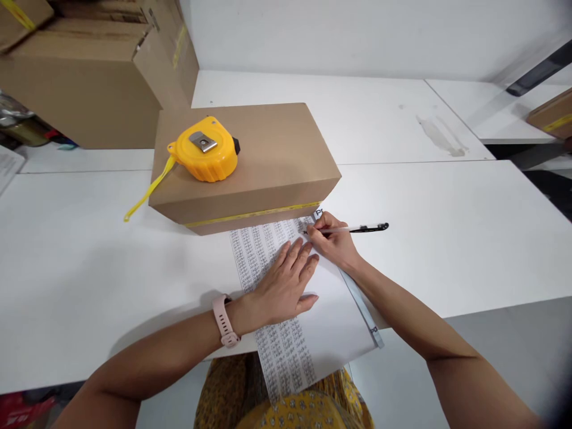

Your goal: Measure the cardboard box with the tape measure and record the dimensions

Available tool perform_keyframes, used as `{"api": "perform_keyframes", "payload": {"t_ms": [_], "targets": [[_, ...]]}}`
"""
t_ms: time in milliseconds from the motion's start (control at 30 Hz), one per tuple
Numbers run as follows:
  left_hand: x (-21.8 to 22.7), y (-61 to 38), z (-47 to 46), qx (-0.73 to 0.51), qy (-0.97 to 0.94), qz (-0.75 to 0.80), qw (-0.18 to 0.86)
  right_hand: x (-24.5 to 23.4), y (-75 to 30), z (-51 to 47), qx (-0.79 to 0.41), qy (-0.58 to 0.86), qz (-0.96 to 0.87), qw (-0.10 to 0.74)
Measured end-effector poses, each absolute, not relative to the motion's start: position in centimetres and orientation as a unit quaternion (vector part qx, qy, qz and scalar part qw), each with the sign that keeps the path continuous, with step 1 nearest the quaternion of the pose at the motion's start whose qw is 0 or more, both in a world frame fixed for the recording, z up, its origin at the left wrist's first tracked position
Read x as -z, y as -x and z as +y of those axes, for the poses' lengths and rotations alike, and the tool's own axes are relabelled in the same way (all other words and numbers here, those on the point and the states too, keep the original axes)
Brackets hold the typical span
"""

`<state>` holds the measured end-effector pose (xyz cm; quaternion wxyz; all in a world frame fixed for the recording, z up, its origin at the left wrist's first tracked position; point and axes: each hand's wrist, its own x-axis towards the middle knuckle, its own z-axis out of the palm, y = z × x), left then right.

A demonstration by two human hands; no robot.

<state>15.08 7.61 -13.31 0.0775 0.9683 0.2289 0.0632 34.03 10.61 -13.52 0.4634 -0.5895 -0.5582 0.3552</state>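
A sheet of paper (330, 316) lies on the white table, its left part filled with columns of small handwriting and its right part blank. Flat on it rests my left hand (286, 283), fingers stretched out, with a pink watch band (224, 322) on the wrist. My right hand (333, 241) grips a pen (369, 228) with a clear barrel and black cap end. The pen's tip meets the sheet near its top edge, at the end of a written column. Beneath the sheet's right side a pale blue printed strip (364, 310) shows.
Just beyond the sheet stands a closed cardboard box (268, 143) with yellow tape, and a yellow tape measure (208, 152) lies on top. Larger cardboard boxes (89, 89) fill the back left. Another box (554, 116) sits at the far right. The sheet overhangs the table's front edge.
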Motion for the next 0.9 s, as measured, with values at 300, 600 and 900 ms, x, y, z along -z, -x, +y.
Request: {"api": "perform_keyframes", "payload": {"t_ms": [300,600,900], "targets": [[13.21,-15.04,7.59,-0.062,-0.969,0.229,0.073,13.59,-34.05,10.57,-0.356,0.587,-0.566,0.457],[13.31,-15.05,7.61,-0.061,-0.969,0.228,0.075,13.59,-34.07,10.66,-0.356,0.581,-0.567,0.462],[13.32,-14.99,7.56,-0.062,-0.968,0.228,0.078,13.81,-34.25,10.86,-0.347,0.580,-0.558,0.482]]}}
